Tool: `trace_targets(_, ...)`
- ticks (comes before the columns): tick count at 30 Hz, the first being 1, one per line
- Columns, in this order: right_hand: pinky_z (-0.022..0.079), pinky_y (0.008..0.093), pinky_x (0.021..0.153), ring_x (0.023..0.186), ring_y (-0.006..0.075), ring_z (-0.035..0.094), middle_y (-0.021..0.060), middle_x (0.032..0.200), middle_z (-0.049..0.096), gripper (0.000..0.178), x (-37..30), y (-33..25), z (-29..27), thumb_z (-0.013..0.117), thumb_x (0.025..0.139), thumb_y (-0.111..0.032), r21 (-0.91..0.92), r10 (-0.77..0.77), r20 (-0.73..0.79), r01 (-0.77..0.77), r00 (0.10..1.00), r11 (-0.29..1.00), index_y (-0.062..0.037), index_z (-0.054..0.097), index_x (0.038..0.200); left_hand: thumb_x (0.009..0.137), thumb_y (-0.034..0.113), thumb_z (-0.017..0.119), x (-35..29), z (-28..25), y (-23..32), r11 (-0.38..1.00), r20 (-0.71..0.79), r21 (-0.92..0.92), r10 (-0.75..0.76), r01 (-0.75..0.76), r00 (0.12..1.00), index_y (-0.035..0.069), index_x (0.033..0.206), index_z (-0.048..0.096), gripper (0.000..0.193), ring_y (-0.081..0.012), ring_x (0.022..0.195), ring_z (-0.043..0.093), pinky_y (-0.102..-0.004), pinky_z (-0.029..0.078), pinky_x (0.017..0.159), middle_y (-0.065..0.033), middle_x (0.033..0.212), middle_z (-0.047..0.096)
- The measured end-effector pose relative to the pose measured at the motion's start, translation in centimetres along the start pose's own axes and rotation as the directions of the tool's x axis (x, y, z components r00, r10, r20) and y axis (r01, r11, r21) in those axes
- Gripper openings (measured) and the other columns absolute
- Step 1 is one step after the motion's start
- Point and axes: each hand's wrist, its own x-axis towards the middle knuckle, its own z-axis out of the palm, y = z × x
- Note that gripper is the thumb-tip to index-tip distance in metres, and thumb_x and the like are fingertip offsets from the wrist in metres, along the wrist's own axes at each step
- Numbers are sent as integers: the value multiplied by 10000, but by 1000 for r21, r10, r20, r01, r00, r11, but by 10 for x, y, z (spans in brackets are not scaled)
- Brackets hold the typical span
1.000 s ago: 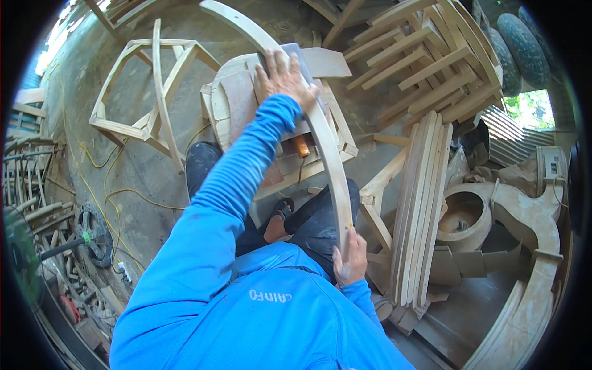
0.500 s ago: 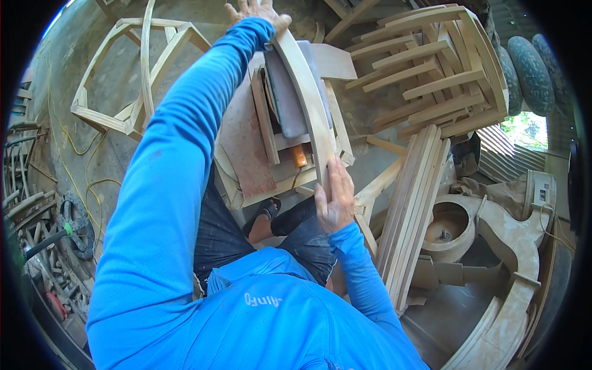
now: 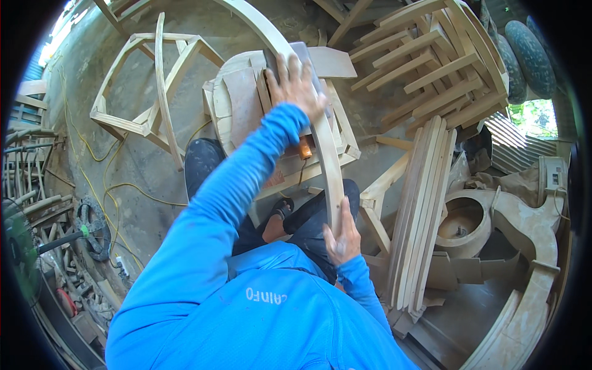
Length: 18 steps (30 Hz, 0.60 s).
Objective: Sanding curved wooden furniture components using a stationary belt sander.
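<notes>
A long curved strip of pale wood (image 3: 328, 157) bows across the wooden stand (image 3: 351, 154), laid over a grey slab (image 3: 301, 52) up there; it crosses the near edge just left of the near right corner, its near end sticking out over the person's lap, while the far end runs out of view. The left hand (image 3: 298, 90) lies flat on it with the fingers spread, pressing from above rather than wrapped round. The right hand (image 3: 343, 237) has the near end in a narrow hold, thumb along one side and fingers along the other. Whether wood and slab actually meet beneath that left palm I can't tell, as the hand covers the spot. An orange handle (image 3: 305, 148) pokes out just inside the stand's near edge, and a thin brown panel (image 3: 240, 92) lies toward its left edge. Off to the left stands an open wooden frame (image 3: 120, 126) (a yellow cable (image 3: 132, 187) snakes over the floor beside it), and to the right a bundle of long slats (image 3: 414, 228) leans near a stack of slatted pieces (image 3: 431, 68)
</notes>
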Motion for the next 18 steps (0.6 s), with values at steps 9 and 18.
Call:
trace_targets(9,539,454,983,1169,457,627,303,1347,571,805,-27,5,-5,681,870,-55,-37,23,18,-23,1000,999,2,311,1582,806,496,617,-35,-8,12,995,49,-100,17,-12,999,156,1631,316,942,-397,1597,-47,-642,-12,1246,-157,1721,133)
trace_targets(18,229,557,1229,1525,470,248,246,1550,453,729,108,-20,36,696,873,-139,-273,-216,-111,179,970,945,10,416,1530,871,529,602,94,-2,-38,995,30,0,-95,95,995,271,1653,248,896,-358,1604,-27,-644,13,1253,-68,1739,121)
